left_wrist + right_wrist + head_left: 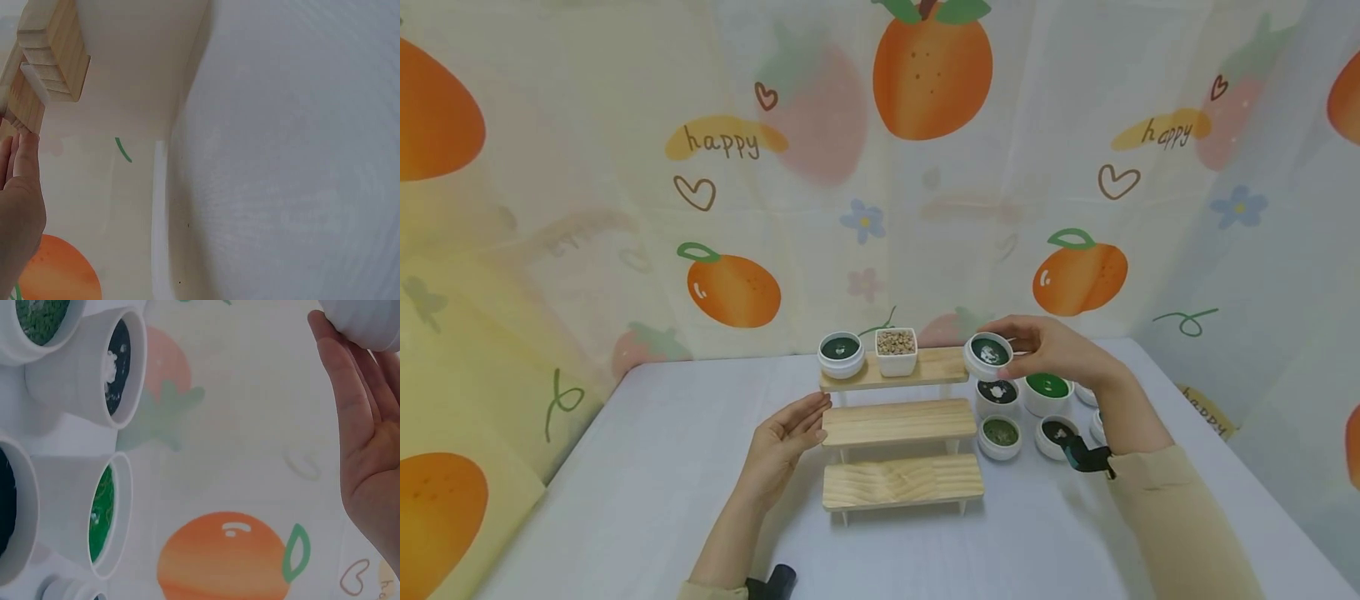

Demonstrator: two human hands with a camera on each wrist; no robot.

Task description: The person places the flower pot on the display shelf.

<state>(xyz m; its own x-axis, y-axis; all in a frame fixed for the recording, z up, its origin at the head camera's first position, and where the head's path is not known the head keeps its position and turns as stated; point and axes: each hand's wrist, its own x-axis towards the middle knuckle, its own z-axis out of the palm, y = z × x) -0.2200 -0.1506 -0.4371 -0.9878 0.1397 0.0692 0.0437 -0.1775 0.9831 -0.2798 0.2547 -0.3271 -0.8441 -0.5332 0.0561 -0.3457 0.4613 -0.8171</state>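
Observation:
A three-tier wooden stand (901,422) rises in steps on the table. My right hand (1060,350) grips a small round white pot (988,357) with dark green content by its right side, at the right end of the top board. In the right wrist view, the pot's white wall (369,322) shows above the fingers. My left hand (786,442) touches the stand's left side by the middle board, its fingers fairly straight. On the top board are a white round pot (841,356) with dark green content and a square white pot (897,352) filled with tan granules.
Right of the stand several white pots are grouped, among them one with bright green content (1048,393), one with dull green (1000,437) and one with dark content (1058,437). A patterned cloth (917,208) hangs behind the white table (700,433).

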